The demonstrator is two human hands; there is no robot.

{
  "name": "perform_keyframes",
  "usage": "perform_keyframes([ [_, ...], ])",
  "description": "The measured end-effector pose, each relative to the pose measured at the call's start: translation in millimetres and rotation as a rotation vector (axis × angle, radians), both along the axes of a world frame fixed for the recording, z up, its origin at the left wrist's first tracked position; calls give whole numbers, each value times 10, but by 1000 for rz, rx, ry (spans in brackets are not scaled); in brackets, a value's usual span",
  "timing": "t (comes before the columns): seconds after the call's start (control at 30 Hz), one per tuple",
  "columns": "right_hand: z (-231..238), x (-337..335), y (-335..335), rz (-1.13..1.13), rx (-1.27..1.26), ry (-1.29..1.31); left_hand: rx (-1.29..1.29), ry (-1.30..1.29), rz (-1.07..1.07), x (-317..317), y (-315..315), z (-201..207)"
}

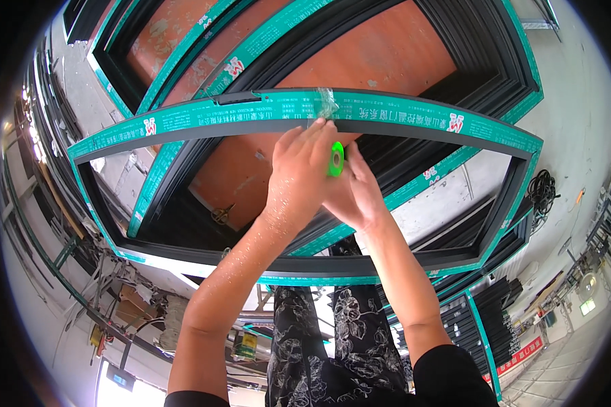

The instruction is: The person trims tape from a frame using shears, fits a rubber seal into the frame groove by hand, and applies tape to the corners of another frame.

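Note:
A long window frame (400, 114), black with green printed protective film, lies across in front of me. A strip of clear tape (327, 102) runs over its far bar. My left hand (297, 166) is at that bar, its fingers bent and close together, fingertips on the lower end of the tape. Close against it, my right hand (356, 193) is turned partly palm up around a tape roll with a bright green core (337, 159). The left hand hides part of the roll and the right thumb.
More black and green frames (251, 51) lie beneath and beyond, over a worn reddish-brown surface (387, 51). Scissors (222, 214) rest on it at the left. A black cable coil (542, 190) is on the right; long profiles (44, 136) line the left side.

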State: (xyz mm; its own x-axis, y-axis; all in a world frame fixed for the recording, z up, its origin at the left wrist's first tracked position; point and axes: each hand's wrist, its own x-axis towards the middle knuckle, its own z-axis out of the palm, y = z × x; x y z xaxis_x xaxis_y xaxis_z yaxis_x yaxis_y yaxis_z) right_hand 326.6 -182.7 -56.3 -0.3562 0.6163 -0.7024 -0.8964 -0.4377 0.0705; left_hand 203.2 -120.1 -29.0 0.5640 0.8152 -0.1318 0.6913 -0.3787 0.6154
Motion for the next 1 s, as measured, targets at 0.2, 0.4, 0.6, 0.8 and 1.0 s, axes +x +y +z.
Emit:
perform_keyframes([
  [0.2,-618,-18,-366,-195,-100,128,-211,77,-100,-23,406,243],
  [0.4,-1582,187,518,-230,143,-147,-293,-97,5,327,1491,-697],
  [0.6,-1342,13,1167,-194,367,-252,-217,334,-136,401,1613,-1051],
  [0.8,-1477,234,260,-37,53,-97,119,-174,228,359,1195,-411],
  [1.0,-163,-12,26,26,101,265,64,-6,-63,-124,104,153],
])
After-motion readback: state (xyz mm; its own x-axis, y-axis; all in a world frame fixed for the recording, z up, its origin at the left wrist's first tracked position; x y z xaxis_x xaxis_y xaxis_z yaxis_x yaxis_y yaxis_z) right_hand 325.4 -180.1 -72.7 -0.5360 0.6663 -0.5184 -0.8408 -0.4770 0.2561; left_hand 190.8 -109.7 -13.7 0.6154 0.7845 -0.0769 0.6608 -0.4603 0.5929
